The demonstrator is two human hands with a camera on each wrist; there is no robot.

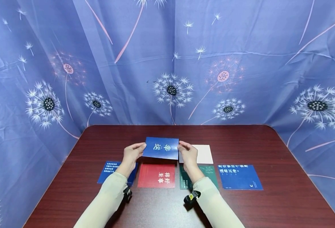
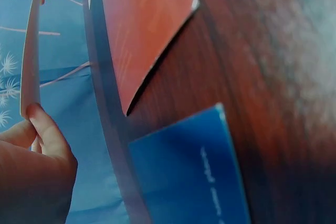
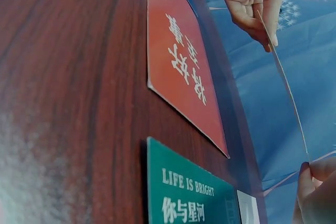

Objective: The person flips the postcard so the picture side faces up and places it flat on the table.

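Observation:
A blue card [image 1: 155, 153] with white characters is held up above the table, its printed side towards the head camera. My left hand [image 1: 132, 155] pinches its left edge between thumb and fingers. At the opposite edge my right hand [image 1: 189, 155] pinches it the same way. Both wrist views show the card nearly edge-on, off the tabletop. Below it lies a red card [image 1: 153, 175]. A green card [image 1: 185, 180] lies partly under my right wrist, and a blue card with lines of text [image 1: 106, 174] partly under my left.
At the right of the row lies another blue card [image 1: 238, 177] with a small moon. Behind the green card is a white card [image 1: 202, 154], partly covered by my right hand. The dark red wooden table [image 1: 241, 139] ends at a blue dandelion curtain [image 1: 133, 95].

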